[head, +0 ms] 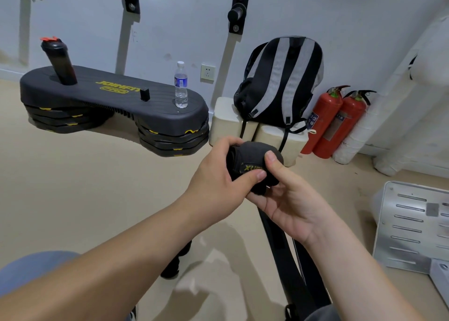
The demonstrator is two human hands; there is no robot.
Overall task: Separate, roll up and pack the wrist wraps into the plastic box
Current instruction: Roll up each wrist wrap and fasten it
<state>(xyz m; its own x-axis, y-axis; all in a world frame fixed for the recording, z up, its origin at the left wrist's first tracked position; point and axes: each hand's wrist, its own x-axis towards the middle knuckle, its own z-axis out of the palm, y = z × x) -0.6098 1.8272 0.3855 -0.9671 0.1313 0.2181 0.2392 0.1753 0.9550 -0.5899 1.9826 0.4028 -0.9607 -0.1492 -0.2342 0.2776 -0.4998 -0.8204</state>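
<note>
A black wrist wrap with yellow lettering is rolled into a thick bundle in mid-air at the centre of the view. My left hand grips the roll from the left, thumb pressed on its front. My right hand holds it from below and the right, thumb on top. A loose black strap tail hangs down from the roll past my right wrist. Another dark wrap lies on the floor under my left forearm, partly hidden. The plastic box is not in view.
A black aerobic step stands at the left, carrying a shaker bottle and a water bottle. A striped backpack rests on white blocks. Two red fire extinguishers stand against the wall. A slotted metal panel lies at right.
</note>
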